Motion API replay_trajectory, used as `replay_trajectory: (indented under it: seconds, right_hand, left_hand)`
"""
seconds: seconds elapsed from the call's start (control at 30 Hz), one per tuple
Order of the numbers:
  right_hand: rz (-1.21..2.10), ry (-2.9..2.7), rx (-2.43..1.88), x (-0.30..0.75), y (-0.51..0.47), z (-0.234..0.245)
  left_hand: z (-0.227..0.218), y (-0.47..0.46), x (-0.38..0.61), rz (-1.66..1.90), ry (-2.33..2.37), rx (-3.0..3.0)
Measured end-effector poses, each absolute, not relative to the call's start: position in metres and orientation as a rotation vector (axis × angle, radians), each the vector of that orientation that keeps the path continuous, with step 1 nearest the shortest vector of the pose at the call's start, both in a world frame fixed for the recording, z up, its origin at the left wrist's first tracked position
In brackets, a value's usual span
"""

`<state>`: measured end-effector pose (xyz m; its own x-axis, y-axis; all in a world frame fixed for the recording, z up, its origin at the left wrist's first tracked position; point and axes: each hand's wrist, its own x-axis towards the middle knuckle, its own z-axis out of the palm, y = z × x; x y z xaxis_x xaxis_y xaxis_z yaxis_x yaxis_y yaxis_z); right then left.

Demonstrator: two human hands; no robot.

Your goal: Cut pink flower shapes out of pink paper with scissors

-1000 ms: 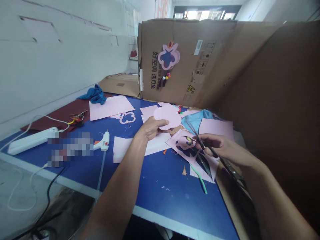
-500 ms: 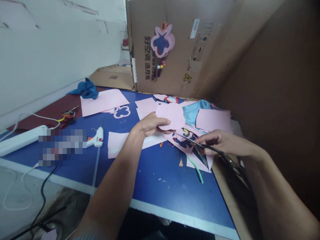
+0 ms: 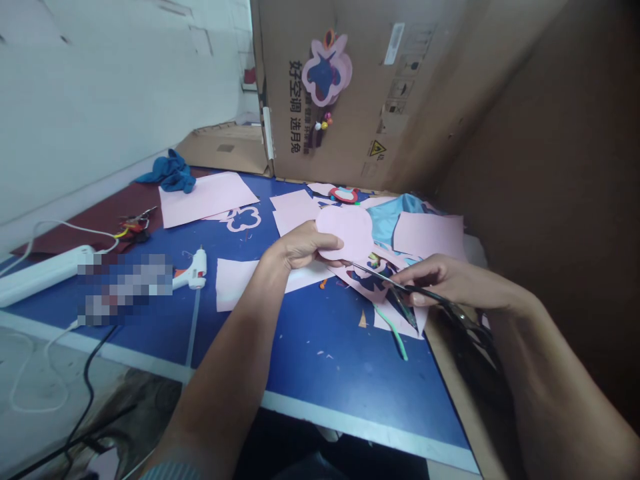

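A pink paper cutout (image 3: 349, 227) with a rounded, wavy outline is pinched in my left hand (image 3: 307, 245), thumb on top. My right hand (image 3: 440, 283) is closed around the blades of a pair of black-handled scissors (image 3: 465, 323). Their tip points left, close below the cutout; I cannot tell whether it touches the paper. Underneath, pink paper scraps with cut-out openings (image 3: 360, 283) lie on the blue table (image 3: 320, 373). A green strip (image 3: 393, 330) lies just below the scissors.
On the left are a white glue gun (image 3: 196, 270), a white power strip (image 3: 45, 277) with cords, and pliers (image 3: 135, 223). Pink sheets (image 3: 205, 198) and a blue cloth (image 3: 173, 172) lie farther back. A cardboard wall (image 3: 370, 87) with a hanging pink flower ornament (image 3: 345, 67) borders the table.
The view has shifted slightly. Both hands keep their holds, with the cutout and scissors in nearly the same position relative to each other.
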<state>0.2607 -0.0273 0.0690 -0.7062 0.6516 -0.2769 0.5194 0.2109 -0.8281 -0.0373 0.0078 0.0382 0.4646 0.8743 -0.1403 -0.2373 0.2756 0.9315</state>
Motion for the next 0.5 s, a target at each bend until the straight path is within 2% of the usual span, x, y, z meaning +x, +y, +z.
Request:
replay_trajectory:
  seconds: [0.5]
  right_hand:
    - [1.525, -2.367, -1.122, 0.2627, -0.025, 0.0648]
  left_hand:
    - [0.0328, 0.0109, -0.0351, 0.866, 0.744, 1.026]
